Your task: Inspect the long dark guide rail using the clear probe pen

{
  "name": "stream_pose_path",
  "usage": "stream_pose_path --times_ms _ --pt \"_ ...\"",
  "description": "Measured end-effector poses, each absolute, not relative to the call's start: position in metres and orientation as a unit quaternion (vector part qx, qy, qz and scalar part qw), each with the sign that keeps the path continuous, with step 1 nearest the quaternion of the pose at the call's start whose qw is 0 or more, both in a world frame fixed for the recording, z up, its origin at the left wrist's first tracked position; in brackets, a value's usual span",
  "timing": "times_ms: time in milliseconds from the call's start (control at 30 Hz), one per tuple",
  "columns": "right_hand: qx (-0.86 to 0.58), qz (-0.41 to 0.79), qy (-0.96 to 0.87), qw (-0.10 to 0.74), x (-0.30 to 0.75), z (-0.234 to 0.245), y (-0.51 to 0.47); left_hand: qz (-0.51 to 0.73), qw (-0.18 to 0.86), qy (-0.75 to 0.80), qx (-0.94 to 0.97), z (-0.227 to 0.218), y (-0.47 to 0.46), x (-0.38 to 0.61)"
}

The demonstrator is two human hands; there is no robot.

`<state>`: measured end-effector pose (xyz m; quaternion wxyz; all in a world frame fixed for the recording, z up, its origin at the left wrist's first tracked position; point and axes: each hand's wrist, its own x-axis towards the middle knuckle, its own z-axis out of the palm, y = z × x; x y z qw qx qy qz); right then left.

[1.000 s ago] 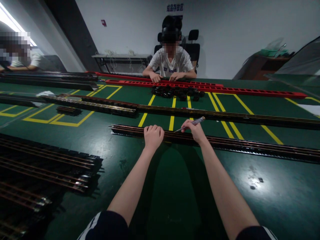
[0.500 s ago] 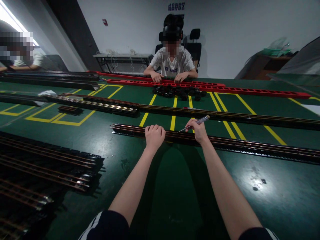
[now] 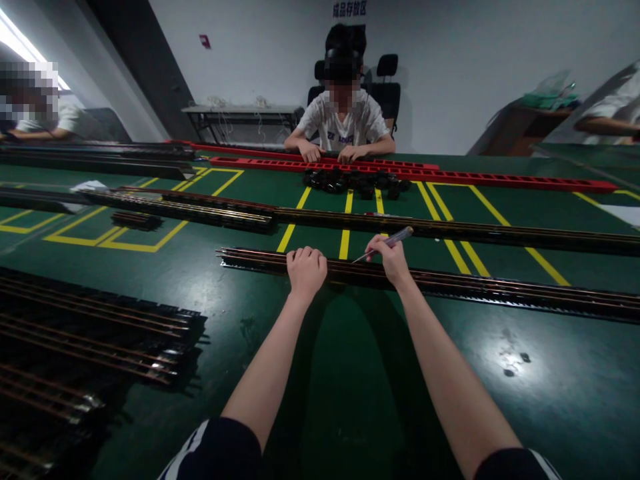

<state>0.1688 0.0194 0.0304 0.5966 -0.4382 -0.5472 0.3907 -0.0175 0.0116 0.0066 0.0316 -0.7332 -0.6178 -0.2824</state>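
A long black rail (image 3: 475, 288) with copper-coloured strips along it lies across the green table in front of me. My left hand (image 3: 307, 272) is closed over the rail near its left end, fingers curled over the far edge. In my right hand (image 3: 390, 258) I grip a screwdriver (image 3: 400, 235) by its translucent handle. Its thin shaft slants down to the left, the tip at the rail a little right of my left hand. Whether the tip touches a strip is too small to tell.
Another long black rail (image 3: 460, 231) runs behind mine. Several striped rails (image 3: 90, 320) are stacked at the left. Beyond lie small black parts (image 3: 357, 181) and red slotted rails (image 3: 525, 181), where a co-worker's hands (image 3: 353, 153) rest. More people sit left and right.
The view has shifted slightly. The screwdriver's handle tilts a bit differently, its tip still at nearly the same spot on the rail. An arm of another person has appeared at the far right.
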Motion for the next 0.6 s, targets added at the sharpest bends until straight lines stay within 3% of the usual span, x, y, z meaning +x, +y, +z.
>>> stream_pose_path --times_ms 600 --pt "-0.466 0.406 -0.606 0.501 0.143 0.033 0.012 -0.289 0.039 -0.657 -0.695 0.006 0.024 -0.052"
